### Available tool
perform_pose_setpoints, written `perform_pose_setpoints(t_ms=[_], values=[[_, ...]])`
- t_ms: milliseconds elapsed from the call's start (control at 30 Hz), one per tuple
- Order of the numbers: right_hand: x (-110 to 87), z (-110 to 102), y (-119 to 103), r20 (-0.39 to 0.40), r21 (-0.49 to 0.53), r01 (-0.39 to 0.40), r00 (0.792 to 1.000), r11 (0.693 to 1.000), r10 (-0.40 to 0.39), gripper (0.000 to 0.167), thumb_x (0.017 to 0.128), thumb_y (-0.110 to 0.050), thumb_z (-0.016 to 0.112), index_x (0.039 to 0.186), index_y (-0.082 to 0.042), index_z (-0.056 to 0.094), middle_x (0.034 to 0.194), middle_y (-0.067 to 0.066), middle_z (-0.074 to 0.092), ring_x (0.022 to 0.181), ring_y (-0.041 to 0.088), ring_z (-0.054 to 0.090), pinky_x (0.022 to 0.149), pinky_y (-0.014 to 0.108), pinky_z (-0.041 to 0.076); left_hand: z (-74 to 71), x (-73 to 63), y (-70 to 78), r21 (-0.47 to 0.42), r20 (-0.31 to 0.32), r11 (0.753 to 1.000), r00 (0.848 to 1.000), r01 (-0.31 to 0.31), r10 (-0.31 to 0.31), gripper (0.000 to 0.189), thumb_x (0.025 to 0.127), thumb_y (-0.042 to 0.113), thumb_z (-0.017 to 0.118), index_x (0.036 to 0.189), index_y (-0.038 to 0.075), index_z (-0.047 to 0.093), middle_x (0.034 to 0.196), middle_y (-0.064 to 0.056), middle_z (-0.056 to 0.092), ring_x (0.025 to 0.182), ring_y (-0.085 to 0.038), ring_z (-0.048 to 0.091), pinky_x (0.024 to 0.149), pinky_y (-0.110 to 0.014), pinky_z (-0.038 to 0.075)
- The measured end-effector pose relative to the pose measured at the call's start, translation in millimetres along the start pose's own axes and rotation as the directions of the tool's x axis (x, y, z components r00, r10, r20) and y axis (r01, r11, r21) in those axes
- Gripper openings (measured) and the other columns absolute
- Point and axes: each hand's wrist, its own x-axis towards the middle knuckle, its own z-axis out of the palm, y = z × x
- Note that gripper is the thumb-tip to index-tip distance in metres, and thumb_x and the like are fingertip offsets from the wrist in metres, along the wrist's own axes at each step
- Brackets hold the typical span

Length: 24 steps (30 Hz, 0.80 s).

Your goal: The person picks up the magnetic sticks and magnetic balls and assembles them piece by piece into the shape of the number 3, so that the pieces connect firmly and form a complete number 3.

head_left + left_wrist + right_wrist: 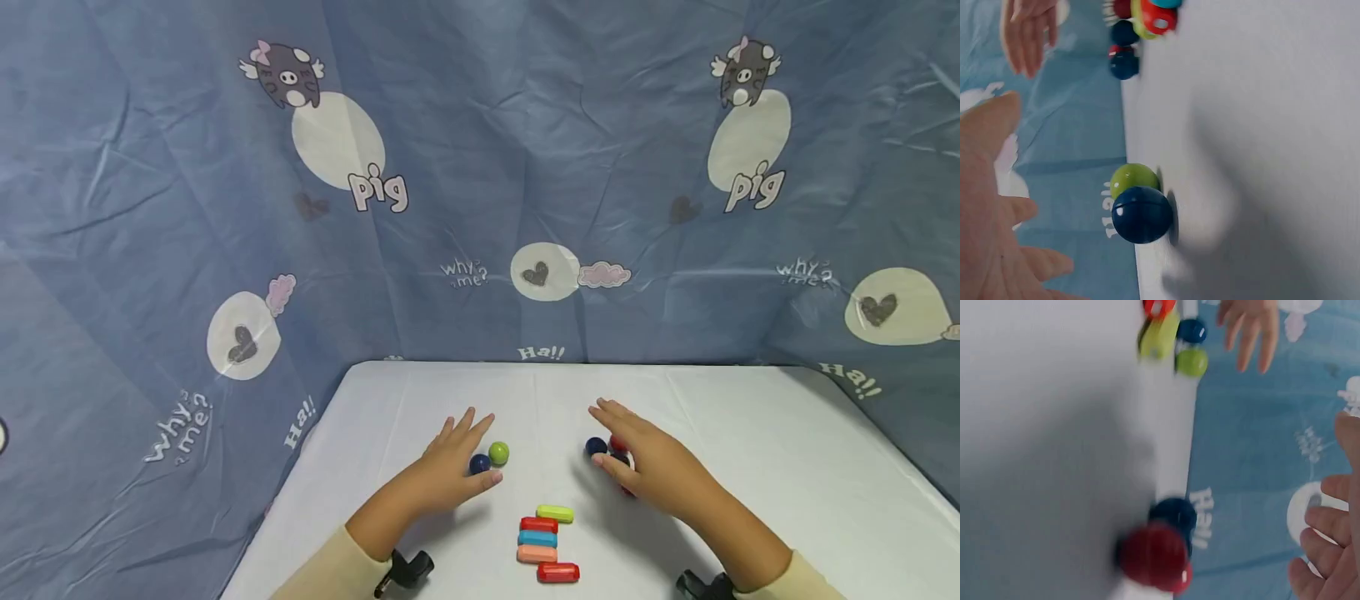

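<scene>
My left hand [444, 473] hovers over the table with its fingers spread and holds nothing. Just beside its thumb and fingers lie a dark blue ball [480, 464] and a green ball [498, 453], close together. On the other side my right hand [660, 462], fingers extended, is above a cluster of balls and grips none of them. That cluster has a dark blue ball [596, 447], a red ball [618, 443] and others partly hidden by the hand. In the right wrist view a red ball [1155, 555] sits before a dark blue ball [1174, 515].
Between the hands, nearer me, several short coloured sticks lie in a column: yellow-green [555, 513], red [539, 524], blue [537, 539], salmon [537, 554] and another red [558, 572]. A white cloth covers the table [450, 387]. Behind hangs a blue printed curtain [465, 167].
</scene>
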Motion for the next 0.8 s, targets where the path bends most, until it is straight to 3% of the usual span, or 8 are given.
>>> perform_pose_setpoints(t_ms=[133, 233, 400, 533, 633, 800], values=[[-6.5, 10, -15, 0.027, 0.089, 0.001, 1.0, 0.996, -0.003, 0.067, 0.097, -0.054, 0.071, 0.154, -0.024, 0.052, 0.156, -0.001, 0.055, 0.142, 0.026, 0.055, 0.111, 0.053, 0.048, 3.5, -4.3, -1.0, -0.128, 0.0, 0.992, 1.0, 0.019, -0.019, 0.091, 0.096, 0.057, 0.069, 0.168, 0.025, 0.023, 0.174, -0.018, 0.013, 0.158, -0.051, 0.013, 0.119, -0.074, 0.022], [-8.1, 20, -21, 0.069, 0.201, -0.012, 0.998, 0.979, -0.003, 0.063, 0.095, -0.049, 0.074, 0.15, -0.023, 0.056, 0.148, -0.003, 0.062, 0.13, 0.026, 0.065, 0.107, 0.051, 0.052, 4.4, -5.4, -5.1, -0.237, -0.012, 0.971, 0.999, 0.026, -0.03, 0.092, 0.095, 0.052, 0.074, 0.167, 0.022, 0.026, 0.173, -0.017, 0.021, 0.158, -0.046, 0.021, 0.12, -0.071, 0.025], [-7.6, 33, -19, 0.145, 0.401, -0.045, 0.989, 0.915, -0.014, 0.06, 0.094, -0.037, 0.079, 0.144, -0.011, 0.061, 0.144, 0.006, 0.065, 0.124, 0.033, 0.068, 0.104, 0.048, 0.054, 7.9, -3.3, -17.9, -0.433, -0.02, 0.901, 0.999, 0.033, -0.047, 0.089, 0.091, 0.039, 0.082, 0.163, 0.017, 0.035, 0.167, -0.014, 0.036, 0.151, -0.044, 0.038, 0.116, -0.062, 0.039], [-6.3, 44, -15, 0.203, 0.458, -0.1, 0.979, 0.883, 0.005, 0.055, 0.093, -0.028, 0.081, 0.14, -0.007, 0.064, 0.141, 0.009, 0.067, 0.126, 0.031, 0.068, 0.102, 0.044, 0.055, 14.1, -1.6, -27.3, -0.522, 0.007, 0.852, 0.999, 0.048, -0.052, 0.082, 0.088, 0.031, 0.087, 0.157, 0.013, 0.046, 0.157, -0.017, 0.05, 0.138, -0.04, 0.056, 0.108, -0.053, 0.051], [-7.3, 52, -14, 0.249, 0.456, -0.139, 0.968, 0.879, 0.024, 0.049, 0.091, -0.024, 0.083, 0.136, -0.012, 0.068, 0.135, 0.004, 0.07, 0.123, 0.027, 0.069, 0.1, 0.043, 0.056, 19.5, -2.1, -32.4, -0.523, 0.005, 0.851, 0.998, 0.056, -0.062, 0.075, 0.085, 0.028, 0.089, 0.15, 0.012, 0.054, 0.145, -0.017, 0.058, 0.123, -0.033, 0.066, 0.101, -0.046, 0.056], [-9.6, 62, -14, 0.314, 0.488, -0.179, 0.949, 0.854, 0.019, 0.043, 0.088, -0.023, 0.086, 0.128, -0.018, 0.072, 0.127, -0.002, 0.072, 0.118, 0.022, 0.071, 0.097, 0.041, 0.058, 25.4, -3.7, -36.9, -0.506, -0.032, 0.862, 0.998, 0.033, -0.057, 0.066, 0.082, 0.022, 0.092, 0.14, 0.011, 0.062, 0.132, -0.008, 0.06, 0.112, -0.021, 0.066, 0.095, -0.033, 0.058]])
